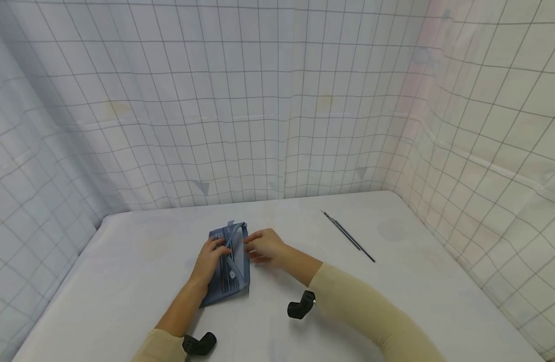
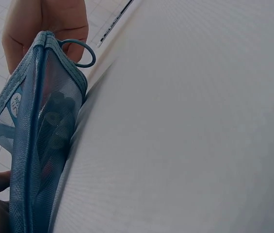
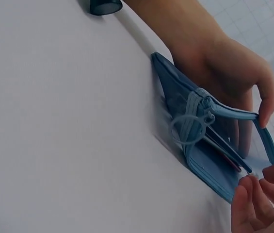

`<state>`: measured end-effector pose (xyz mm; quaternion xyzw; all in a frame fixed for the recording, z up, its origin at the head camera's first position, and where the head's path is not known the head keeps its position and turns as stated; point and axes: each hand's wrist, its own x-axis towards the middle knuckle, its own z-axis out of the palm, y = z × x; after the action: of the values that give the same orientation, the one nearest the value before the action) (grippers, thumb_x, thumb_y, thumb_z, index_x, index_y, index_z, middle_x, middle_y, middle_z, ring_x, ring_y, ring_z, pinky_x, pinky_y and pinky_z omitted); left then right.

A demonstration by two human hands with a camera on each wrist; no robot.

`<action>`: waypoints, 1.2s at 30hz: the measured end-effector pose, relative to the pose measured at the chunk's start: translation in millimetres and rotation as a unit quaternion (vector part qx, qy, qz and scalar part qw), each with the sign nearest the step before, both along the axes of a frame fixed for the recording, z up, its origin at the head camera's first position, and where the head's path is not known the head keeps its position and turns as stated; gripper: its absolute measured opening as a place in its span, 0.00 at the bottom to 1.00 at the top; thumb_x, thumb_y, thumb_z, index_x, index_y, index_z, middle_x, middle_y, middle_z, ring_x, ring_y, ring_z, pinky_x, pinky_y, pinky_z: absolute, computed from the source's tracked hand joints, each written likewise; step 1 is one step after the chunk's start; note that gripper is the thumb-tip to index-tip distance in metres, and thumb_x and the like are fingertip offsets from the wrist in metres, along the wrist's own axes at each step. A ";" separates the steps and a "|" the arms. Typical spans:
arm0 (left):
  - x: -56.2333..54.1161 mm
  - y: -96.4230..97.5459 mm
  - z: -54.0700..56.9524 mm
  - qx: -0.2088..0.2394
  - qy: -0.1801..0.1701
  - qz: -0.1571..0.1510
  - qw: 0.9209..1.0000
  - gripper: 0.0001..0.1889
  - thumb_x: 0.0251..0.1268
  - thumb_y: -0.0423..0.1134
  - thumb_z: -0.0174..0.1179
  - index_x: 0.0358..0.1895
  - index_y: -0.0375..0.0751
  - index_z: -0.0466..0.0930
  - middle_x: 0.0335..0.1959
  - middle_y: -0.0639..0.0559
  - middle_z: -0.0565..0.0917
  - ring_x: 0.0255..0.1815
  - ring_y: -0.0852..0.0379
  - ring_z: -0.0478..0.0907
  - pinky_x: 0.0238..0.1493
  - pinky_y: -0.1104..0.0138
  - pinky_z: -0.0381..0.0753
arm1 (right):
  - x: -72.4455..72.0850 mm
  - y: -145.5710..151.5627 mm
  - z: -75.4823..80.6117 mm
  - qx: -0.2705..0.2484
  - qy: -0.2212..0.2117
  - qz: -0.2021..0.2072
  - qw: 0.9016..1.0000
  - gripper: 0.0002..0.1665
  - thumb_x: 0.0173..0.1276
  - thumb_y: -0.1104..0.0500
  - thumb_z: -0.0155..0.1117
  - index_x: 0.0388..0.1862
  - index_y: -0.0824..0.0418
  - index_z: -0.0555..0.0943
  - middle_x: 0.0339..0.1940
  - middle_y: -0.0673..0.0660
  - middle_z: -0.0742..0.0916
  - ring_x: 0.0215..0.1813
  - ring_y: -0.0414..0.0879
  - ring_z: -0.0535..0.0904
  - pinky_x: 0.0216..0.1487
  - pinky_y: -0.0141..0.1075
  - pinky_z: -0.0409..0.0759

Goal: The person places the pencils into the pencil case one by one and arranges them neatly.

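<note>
A blue mesh zip pouch (image 1: 218, 289) lies on the white table, its side opening toward my right hand (image 1: 264, 246). My left hand (image 1: 211, 259) lies over the pouch; in the right wrist view its fingers (image 3: 267, 99) hold up the zippered edge. Several slim sticks (image 3: 229, 141) are inside, their exact kind unclear. At the mouth, my right fingertips (image 3: 246, 194) pinch the pale end of one slim stick. A ring pull (image 2: 94, 56) hangs from the zip. Small rounded shapes (image 2: 56, 116) show dimly through the mesh.
Slim dark sticks (image 1: 348, 236) lie close together on the table, right of my right hand. Black wrist-camera mounts (image 1: 301, 306) stick out from both forearms. Gridded white curtains (image 1: 268, 100) enclose the table (image 1: 123, 281) at the back and sides.
</note>
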<state>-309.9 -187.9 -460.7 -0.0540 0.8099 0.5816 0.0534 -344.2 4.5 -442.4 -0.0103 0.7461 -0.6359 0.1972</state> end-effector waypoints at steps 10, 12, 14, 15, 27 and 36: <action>-0.9 -0.7 -1.4 0.004 0.002 -0.001 1.000 0.36 0.69 0.45 0.54 0.78 0.32 0.62 0.85 0.37 0.40 0.83 0.34 0.32 0.76 0.39 0.33 | -2.3 32.7 20.9 0.071 0.053 0.032 0.996 0.20 0.68 0.63 0.70 0.58 0.66 0.84 0.44 0.55 0.88 0.42 0.49 0.87 0.41 0.41 0.86; -1.2 -1.1 -2.3 0.005 0.000 -0.002 1.000 0.36 0.69 0.45 0.54 0.78 0.33 0.62 0.85 0.38 0.40 0.83 0.34 0.32 0.76 0.39 0.33 | -2.9 38.5 23.7 0.075 0.055 0.032 0.995 0.21 0.68 0.63 0.70 0.59 0.66 0.84 0.44 0.56 0.88 0.42 0.49 0.87 0.41 0.41 0.86; -1.1 -1.3 -2.7 0.004 0.001 -0.003 1.000 0.36 0.69 0.44 0.54 0.78 0.33 0.62 0.85 0.37 0.40 0.83 0.33 0.32 0.76 0.38 0.33 | -3.8 43.3 25.1 0.080 0.057 0.033 0.995 0.21 0.68 0.63 0.70 0.59 0.66 0.84 0.44 0.56 0.88 0.42 0.49 0.87 0.42 0.41 0.86; -0.9 -1.3 -2.9 0.003 0.002 -0.004 1.000 0.36 0.69 0.44 0.54 0.78 0.32 0.62 0.85 0.37 0.40 0.83 0.33 0.32 0.76 0.38 0.34 | -4.2 45.6 25.8 0.083 0.058 0.032 0.994 0.21 0.68 0.63 0.71 0.59 0.66 0.84 0.44 0.56 0.88 0.42 0.49 0.87 0.42 0.41 0.86; 1.6 0.6 -1.7 0.008 0.008 -0.001 1.000 0.36 0.69 0.44 0.55 0.77 0.31 0.63 0.85 0.36 0.41 0.83 0.33 0.32 0.76 0.38 0.34 | -7.1 67.5 29.1 0.110 0.065 0.035 0.991 0.19 0.70 0.61 0.70 0.58 0.67 0.84 0.45 0.56 0.87 0.45 0.52 0.86 0.43 0.41 0.86; 4.2 0.9 -1.4 0.007 0.008 0.005 1.000 0.36 0.69 0.44 0.54 0.77 0.32 0.63 0.85 0.37 0.41 0.83 0.33 0.32 0.76 0.37 0.33 | -11.0 82.9 27.5 0.123 0.066 0.030 0.990 0.18 0.71 0.60 0.69 0.57 0.66 0.84 0.45 0.55 0.88 0.45 0.51 0.86 0.43 0.40 0.85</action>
<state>-305.7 -187.0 -462.2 -0.0534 0.8058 0.5881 0.0445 -355.2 87.4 -414.9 -0.0502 0.8291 -0.5314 0.1666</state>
